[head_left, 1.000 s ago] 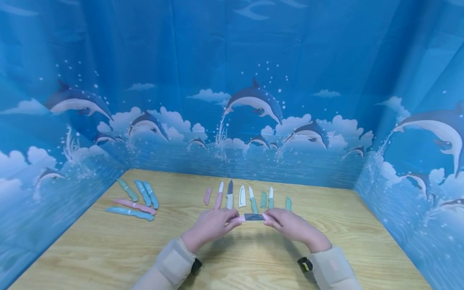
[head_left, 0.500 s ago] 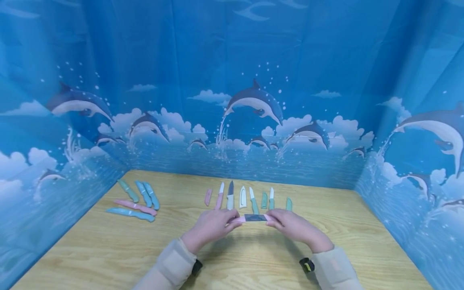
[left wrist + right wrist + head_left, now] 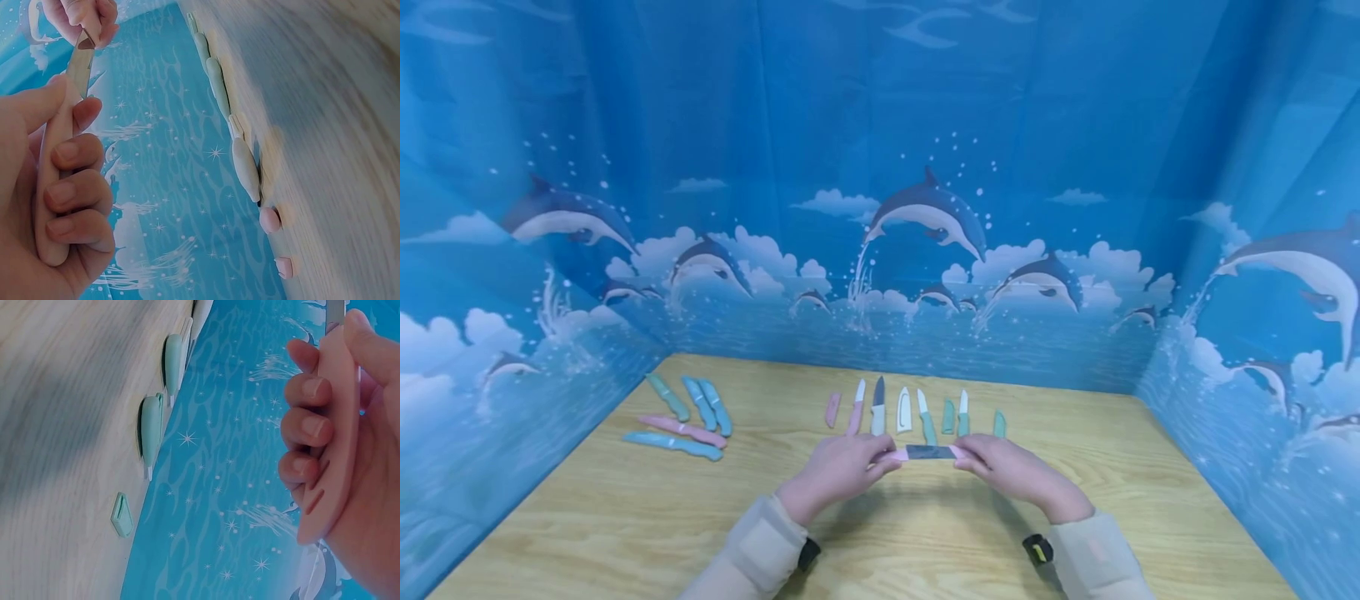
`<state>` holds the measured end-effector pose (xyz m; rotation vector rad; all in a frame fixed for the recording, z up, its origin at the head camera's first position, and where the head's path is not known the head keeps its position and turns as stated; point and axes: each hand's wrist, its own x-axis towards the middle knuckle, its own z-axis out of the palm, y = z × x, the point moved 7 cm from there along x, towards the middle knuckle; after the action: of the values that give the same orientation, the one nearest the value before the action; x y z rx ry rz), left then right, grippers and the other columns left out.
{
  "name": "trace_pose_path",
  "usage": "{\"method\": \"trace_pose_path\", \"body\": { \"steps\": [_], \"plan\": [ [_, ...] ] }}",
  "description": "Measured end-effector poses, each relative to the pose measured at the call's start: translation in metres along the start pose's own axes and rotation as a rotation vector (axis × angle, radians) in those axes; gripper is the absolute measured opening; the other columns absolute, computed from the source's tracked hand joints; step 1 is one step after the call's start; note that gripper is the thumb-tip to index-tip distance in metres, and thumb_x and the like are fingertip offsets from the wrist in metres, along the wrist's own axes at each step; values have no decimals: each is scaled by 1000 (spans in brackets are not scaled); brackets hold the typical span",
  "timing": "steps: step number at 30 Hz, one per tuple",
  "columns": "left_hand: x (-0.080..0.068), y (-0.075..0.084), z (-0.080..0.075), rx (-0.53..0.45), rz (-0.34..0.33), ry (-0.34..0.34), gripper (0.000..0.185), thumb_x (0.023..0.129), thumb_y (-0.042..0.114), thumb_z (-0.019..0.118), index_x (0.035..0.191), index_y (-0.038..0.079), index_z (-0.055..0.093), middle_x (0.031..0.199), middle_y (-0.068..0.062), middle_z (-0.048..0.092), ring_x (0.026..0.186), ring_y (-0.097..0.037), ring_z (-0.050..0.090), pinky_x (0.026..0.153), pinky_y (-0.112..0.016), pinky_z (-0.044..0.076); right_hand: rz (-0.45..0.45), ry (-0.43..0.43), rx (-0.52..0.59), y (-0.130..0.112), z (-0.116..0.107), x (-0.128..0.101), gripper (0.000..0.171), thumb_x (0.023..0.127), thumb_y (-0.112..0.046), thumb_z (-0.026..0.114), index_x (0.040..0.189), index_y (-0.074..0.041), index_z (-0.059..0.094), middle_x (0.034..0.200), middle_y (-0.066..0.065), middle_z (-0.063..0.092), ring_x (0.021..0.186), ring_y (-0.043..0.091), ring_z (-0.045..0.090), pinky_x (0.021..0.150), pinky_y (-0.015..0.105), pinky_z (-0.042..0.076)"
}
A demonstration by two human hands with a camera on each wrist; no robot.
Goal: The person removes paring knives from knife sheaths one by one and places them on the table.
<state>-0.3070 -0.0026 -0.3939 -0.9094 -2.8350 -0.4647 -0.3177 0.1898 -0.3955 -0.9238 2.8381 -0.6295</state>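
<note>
Pink-handled knife (image 3: 928, 452): you hold it level above the middle of the desk (image 3: 587, 517), its dark blade (image 3: 79, 67) bridging your hands. Towards the desk's back left corner lie a green knife (image 3: 667, 397), two blue knives (image 3: 715, 408) side by side, a pink knife (image 3: 682, 430) and a lone blue knife (image 3: 673, 445); all look sheathed. Your left hand (image 3: 838, 471) has its fingers curled round the pink handle (image 3: 56, 131). Beyond your hands, towards the back edge, run a pink sheath (image 3: 832, 411), a pink knife with a white blade (image 3: 856, 408), a white-handled knife (image 3: 877, 408), a white sheath (image 3: 905, 410), then green-handled knives and green sheaths (image 3: 948, 417). Your right hand (image 3: 1018, 472) has its fingers clamped on a slotted pink sheath (image 3: 342, 387), the blade standing part-way in its mouth. Whether it is going in or coming out, I cannot tell. Either way, line handle and sheath up straight, slide slowly without twisting, and hold both thumbs and forefingers well back from the bare edge. A steady right grip should stop the sheath slipping suddenly.
</note>
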Motion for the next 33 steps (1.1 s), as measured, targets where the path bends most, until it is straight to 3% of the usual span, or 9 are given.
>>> {"method": "trace_pose_path", "body": {
  "steps": [5,15,20,33],
  "plan": [
    [-1,-1,-1,-8,-2,3,27,97,44,53,104,21,65,89,7,69,67,-3,56,53,-19,40,2,-1,0,0,0,1,42,100,-43,47,113,-7,63,93,-6,62,85,9,59,79,38,53],
    [-2,-5,-6,-34,2,19,28,96,45,53,102,20,66,83,8,67,59,-1,50,52,-21,41,9,8,2,4,-2,0,40,100,-42,47,114,-7,62,97,-3,64,89,14,61,83,42,53],
    [-2,-6,-8,-34,9,24,24,96,42,55,101,20,65,82,8,68,58,-1,50,52,-21,41,14,0,2,7,-2,0,40,100,-42,45,112,-8,62,95,-2,64,86,10,60,80,39,52],
    [-2,-15,-10,-42,-6,-26,31,98,45,51,110,21,65,92,5,72,55,-1,52,58,-27,48,39,-12,34,9,-4,-1,41,101,-43,43,110,-8,62,90,2,63,82,14,59,76,38,50]
  ]
}}
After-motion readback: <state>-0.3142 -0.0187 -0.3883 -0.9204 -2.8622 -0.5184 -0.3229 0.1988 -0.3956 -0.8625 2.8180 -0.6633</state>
